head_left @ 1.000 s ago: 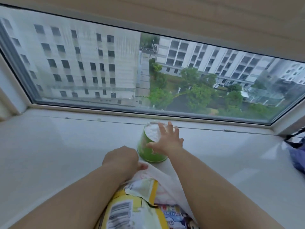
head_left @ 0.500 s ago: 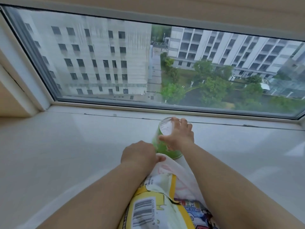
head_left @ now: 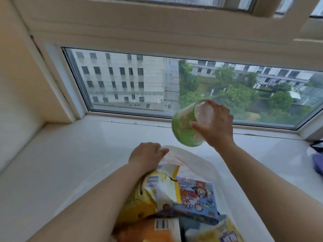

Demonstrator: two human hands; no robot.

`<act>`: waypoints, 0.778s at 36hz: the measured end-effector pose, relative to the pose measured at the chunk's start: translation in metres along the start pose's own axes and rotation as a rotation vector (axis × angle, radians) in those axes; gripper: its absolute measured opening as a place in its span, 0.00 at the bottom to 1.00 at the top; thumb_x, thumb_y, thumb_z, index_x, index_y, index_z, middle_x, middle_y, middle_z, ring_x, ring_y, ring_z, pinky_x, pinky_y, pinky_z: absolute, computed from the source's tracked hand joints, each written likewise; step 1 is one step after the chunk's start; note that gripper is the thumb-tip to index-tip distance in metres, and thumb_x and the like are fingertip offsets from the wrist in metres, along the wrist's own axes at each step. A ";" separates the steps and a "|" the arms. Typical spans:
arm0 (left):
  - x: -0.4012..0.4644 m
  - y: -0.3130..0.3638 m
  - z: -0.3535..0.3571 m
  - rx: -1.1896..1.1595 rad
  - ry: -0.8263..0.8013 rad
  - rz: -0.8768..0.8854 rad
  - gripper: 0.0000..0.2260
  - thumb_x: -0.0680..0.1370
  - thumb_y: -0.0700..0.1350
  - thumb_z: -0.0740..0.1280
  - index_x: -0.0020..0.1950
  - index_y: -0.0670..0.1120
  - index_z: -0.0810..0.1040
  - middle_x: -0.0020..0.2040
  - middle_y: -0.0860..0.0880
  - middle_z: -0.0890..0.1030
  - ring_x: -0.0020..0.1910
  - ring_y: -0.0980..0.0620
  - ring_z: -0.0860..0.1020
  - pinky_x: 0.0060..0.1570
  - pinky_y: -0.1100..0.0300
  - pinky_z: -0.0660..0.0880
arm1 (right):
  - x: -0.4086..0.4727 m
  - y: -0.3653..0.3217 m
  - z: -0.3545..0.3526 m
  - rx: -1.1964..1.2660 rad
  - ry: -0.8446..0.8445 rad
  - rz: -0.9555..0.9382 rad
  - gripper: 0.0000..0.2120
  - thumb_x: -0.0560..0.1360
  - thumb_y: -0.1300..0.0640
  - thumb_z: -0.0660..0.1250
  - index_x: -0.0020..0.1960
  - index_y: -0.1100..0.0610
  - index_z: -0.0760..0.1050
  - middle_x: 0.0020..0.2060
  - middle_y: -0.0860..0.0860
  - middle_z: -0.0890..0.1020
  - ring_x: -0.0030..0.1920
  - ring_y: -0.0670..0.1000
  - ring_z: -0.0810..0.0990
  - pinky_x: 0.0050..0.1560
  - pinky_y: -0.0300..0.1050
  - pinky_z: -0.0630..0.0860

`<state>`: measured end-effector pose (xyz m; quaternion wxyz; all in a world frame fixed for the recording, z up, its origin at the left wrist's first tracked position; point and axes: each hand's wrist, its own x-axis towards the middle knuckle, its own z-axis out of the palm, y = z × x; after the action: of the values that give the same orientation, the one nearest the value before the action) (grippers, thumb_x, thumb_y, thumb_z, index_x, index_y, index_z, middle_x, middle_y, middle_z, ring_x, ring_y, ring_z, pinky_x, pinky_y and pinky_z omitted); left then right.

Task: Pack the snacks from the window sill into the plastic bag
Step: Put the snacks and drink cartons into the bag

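Note:
My right hand grips a green snack tub by its clear lid end, tilted in the air above the white window sill. Just below it, my left hand pinches the rim of the white plastic bag and holds its mouth open. Inside the bag lie a yellow snack packet, a blue cartoon-printed packet, an orange packet with a barcode and more packets at the bottom right.
The window pane and its frame run along the back of the sill. A wall corner closes the left side. A dark and purple bag lies at the far right edge.
My right hand closed on the green tub and lifted it off the sill, tilting it over the bag's mouth. The view has pulled back and up; my left hand still holds the bag's rim.

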<state>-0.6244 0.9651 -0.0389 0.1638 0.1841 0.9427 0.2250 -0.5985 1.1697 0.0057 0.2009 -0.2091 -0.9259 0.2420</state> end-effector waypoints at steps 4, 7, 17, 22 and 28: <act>-0.035 0.002 -0.018 0.074 -0.045 -0.029 0.17 0.80 0.56 0.57 0.39 0.48 0.74 0.47 0.47 0.80 0.49 0.46 0.76 0.44 0.56 0.69 | -0.038 -0.023 -0.047 0.142 0.001 -0.169 0.45 0.54 0.33 0.61 0.69 0.48 0.66 0.63 0.53 0.70 0.63 0.55 0.66 0.60 0.45 0.61; -0.060 0.005 -0.031 0.008 -0.076 -0.067 0.16 0.81 0.53 0.57 0.45 0.46 0.79 0.48 0.47 0.80 0.47 0.48 0.76 0.43 0.58 0.70 | -0.074 -0.037 -0.070 0.268 -0.108 -0.210 0.44 0.53 0.34 0.63 0.68 0.46 0.67 0.62 0.51 0.70 0.60 0.51 0.67 0.58 0.43 0.63; -0.136 0.012 -0.068 -0.177 -0.094 -0.124 0.13 0.82 0.45 0.57 0.50 0.43 0.80 0.51 0.46 0.77 0.43 0.49 0.73 0.42 0.59 0.69 | -0.181 -0.043 -0.101 0.299 -0.427 -0.263 0.35 0.55 0.36 0.67 0.61 0.31 0.63 0.61 0.44 0.69 0.64 0.50 0.68 0.63 0.46 0.65; -0.166 0.027 -0.083 -0.244 -0.048 -0.087 0.13 0.81 0.44 0.59 0.58 0.40 0.80 0.63 0.43 0.78 0.61 0.44 0.75 0.56 0.58 0.70 | -0.218 -0.059 -0.110 0.156 -0.471 -0.327 0.37 0.58 0.40 0.68 0.66 0.38 0.65 0.60 0.39 0.65 0.62 0.47 0.64 0.58 0.39 0.60; -0.191 0.005 -0.078 -0.319 -0.025 -0.071 0.12 0.81 0.44 0.59 0.53 0.44 0.82 0.64 0.47 0.76 0.61 0.47 0.73 0.56 0.58 0.69 | -0.256 -0.088 -0.078 -0.144 -0.520 -0.364 0.39 0.62 0.35 0.69 0.69 0.36 0.59 0.71 0.45 0.55 0.69 0.53 0.56 0.68 0.49 0.60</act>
<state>-0.4857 0.8602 0.0731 0.2103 0.1253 0.8988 0.3636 -0.3742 1.0039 0.0464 -0.0178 0.0151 -0.9831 0.1815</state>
